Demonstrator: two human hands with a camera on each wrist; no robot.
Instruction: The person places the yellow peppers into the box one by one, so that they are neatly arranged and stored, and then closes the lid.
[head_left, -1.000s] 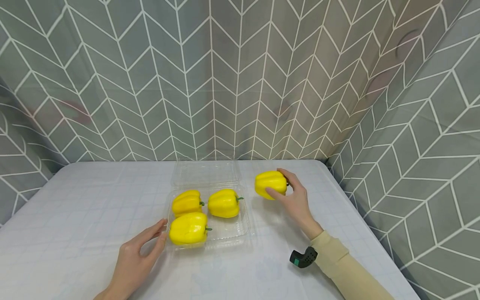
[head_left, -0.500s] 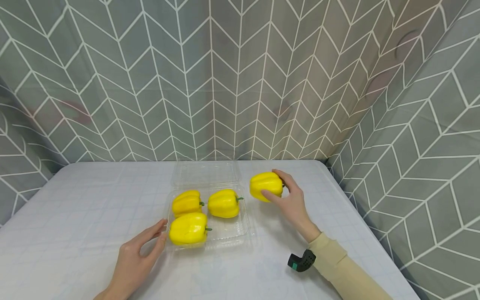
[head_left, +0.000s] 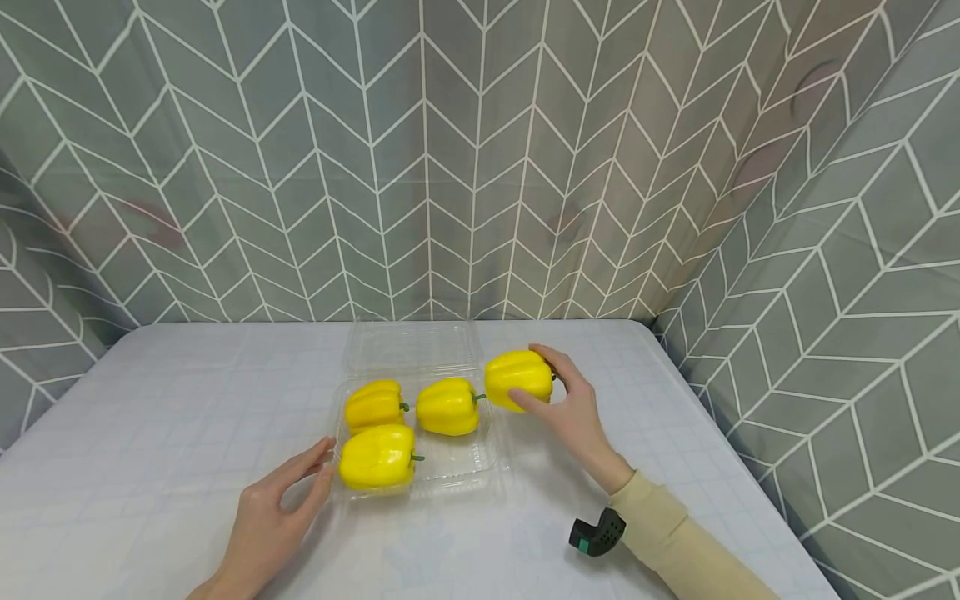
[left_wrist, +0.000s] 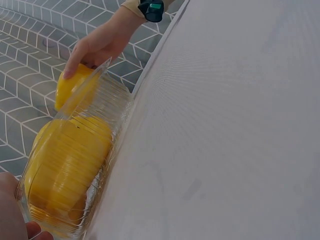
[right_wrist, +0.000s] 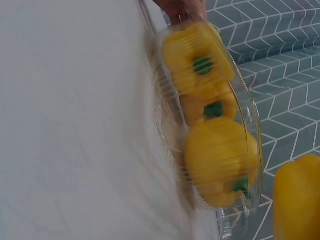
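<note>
My right hand (head_left: 577, 417) grips a yellow bell pepper (head_left: 517, 379) between thumb and fingers, by the right edge of a clear plastic container (head_left: 457, 468). In the right wrist view this held pepper (right_wrist: 298, 200) fills the lower right corner. Inside the container lie three more yellow peppers with green stems: a back left one (head_left: 373, 406), a front left one (head_left: 377, 458) and a right one (head_left: 447, 407). At the container's left side, my left hand (head_left: 270, 508) rests its fingertips and thumb, loosely spread, against the edge. The left wrist view shows fingers (left_wrist: 34, 229) at the container wall.
The container's clear lid (head_left: 412, 346) lies folded back behind it. A pale cloth covers the table (head_left: 187, 400). Grey curtains (head_left: 450, 167) with a white chevron pattern hang behind and at the sides. A black wrist device (head_left: 597, 533) sits at my right cuff.
My right hand has moved left and slightly nearer with the pepper, bringing it to the container's right edge. The left hand, the container and the peppers inside have stayed put.
</note>
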